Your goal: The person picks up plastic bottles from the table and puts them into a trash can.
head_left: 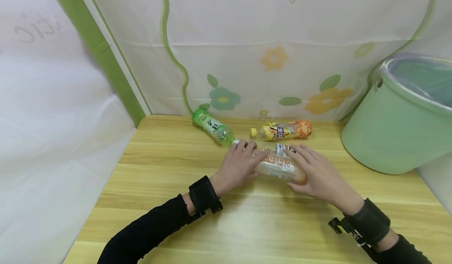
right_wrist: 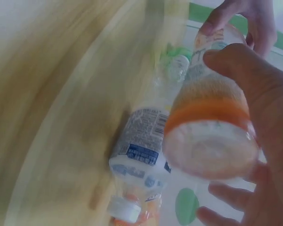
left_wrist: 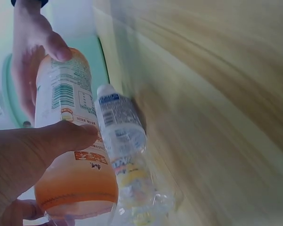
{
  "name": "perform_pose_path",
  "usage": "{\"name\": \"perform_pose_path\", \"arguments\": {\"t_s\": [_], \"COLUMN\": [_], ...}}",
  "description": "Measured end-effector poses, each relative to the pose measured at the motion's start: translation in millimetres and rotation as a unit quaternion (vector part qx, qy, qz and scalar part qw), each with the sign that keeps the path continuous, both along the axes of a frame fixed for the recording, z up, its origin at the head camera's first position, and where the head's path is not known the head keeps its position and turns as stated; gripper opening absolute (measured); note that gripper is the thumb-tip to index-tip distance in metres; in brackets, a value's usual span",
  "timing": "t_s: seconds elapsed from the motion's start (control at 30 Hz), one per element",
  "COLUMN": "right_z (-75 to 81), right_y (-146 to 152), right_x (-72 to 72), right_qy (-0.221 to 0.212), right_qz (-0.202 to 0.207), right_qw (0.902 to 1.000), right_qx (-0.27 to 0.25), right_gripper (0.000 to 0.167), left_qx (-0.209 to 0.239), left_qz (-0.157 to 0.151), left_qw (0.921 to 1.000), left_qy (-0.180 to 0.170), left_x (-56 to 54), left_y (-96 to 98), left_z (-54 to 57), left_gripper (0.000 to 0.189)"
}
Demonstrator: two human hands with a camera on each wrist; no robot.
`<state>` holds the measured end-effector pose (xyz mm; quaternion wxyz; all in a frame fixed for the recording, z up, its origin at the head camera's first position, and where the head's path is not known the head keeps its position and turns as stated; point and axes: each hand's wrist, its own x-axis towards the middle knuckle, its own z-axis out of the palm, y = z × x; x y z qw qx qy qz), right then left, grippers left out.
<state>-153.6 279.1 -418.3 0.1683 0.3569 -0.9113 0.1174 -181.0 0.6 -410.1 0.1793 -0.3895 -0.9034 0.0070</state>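
A clear plastic bottle with an orange-and-white label (head_left: 277, 166) is held slightly above the table between both hands. My left hand (head_left: 239, 162) grips its left end, thumb across the label in the left wrist view. Around the other end, its base, curls my right hand (head_left: 319, 175); the right wrist view shows the round bottom facing that camera. Just behind lies a clear bottle with a white-and-blue label (right_wrist: 143, 136) and a white cap, partly hidden in the head view. A green bottle (head_left: 213, 127) lies on its side beyond my left fingers.
Farther back on the wooden table (head_left: 169, 162) lies a yellow-capped bottle with a yellow and orange label (head_left: 284, 130). A light green bucket (head_left: 399, 126) with a clear plastic liner stands at the right. A patterned curtain (head_left: 247, 28) hangs along the table's back edge.
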Motion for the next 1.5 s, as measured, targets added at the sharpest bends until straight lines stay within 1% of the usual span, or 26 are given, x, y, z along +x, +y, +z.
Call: {"name": "perform_pose_path", "arguments": {"t_s": [0.2, 0.33, 0.5, 0.73, 0.83, 0.93, 1.07, 1.2, 1.3, 1.4, 1.5], "right_z": [-5.0, -7.6, -9.8, -11.0, -11.7, -12.2, -11.4, -8.6, -6.5, -5.1, -5.1], "right_y": [-3.3, -5.5, -6.9, -6.7, -6.8, -6.8, -4.4, 1.1, 5.1, 7.9, 9.9], "right_x": [0.5, 2.4, 4.5, 4.8, 4.7, 4.5, 4.2, 4.0, 4.7, 6.2, 6.6], "right_qy": [0.002, -0.014, -0.038, -0.035, -0.036, -0.036, -0.043, -0.054, -0.056, -0.056, -0.059], "right_qz": [0.009, -0.001, -0.016, -0.016, -0.014, -0.012, -0.018, -0.03, -0.035, -0.038, -0.042], "right_qw": [0.9999, 0.9999, 0.9992, 0.9992, 0.9993, 0.9993, 0.9989, 0.9981, 0.9978, 0.9976, 0.9973], "right_qx": [0.006, 0.004, 0.0, 0.001, 0.002, 0.003, 0.004, 0.006, 0.0, -0.008, -0.013], "right_gripper": [0.095, 0.086, 0.08, 0.078, 0.078, 0.078, 0.076, 0.076, 0.076, 0.077, 0.078], "left_qx": [0.004, 0.001, 0.002, 0.005, 0.005, 0.009, 0.02, 0.028, 0.027, 0.037, 0.065], "left_qz": [-0.007, -0.003, -0.002, -0.005, -0.006, -0.014, -0.029, -0.03, -0.011, 0.013, 0.034], "left_qw": [1.0, 1.0, 1.0, 1.0, 1.0, 0.9996, 0.9981, 0.9966, 0.9959, 0.994, 0.9898], "left_qy": [-0.002, -0.002, -0.005, 0.001, -0.005, -0.024, -0.05, -0.071, -0.085, -0.102, -0.122], "left_x": [6.2, 9.0, 9.9, 10.1, 9.9, 9.0, 5.8, 0.8, -3.7, -8.5, -12.6], "left_y": [7.1, 10.0, 11.1, 10.8, 10.5, 8.6, 2.0, -8.3, -18.2, -30.6, -45.5], "left_z": [-1.5, -2.0, -3.7, -6.3, -7.5, -8.4, -7.2, 0.7, 6.0, 8.9, 11.4], "left_gripper": [0.075, 0.076, 0.076, 0.074, 0.074, 0.075, 0.078, 0.077, 0.076, 0.074, 0.072]}}
